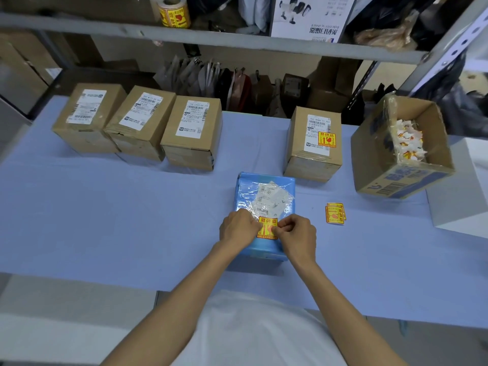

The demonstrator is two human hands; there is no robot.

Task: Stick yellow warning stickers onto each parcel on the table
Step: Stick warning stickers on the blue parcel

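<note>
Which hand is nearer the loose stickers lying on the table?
The right hand. It rests on the blue parcel, just left of the loose stickers; the left hand is farther left, beyond it.

Even bright overhead light, soft shadows, wide-angle edge bending, slight overall softness.
</note>
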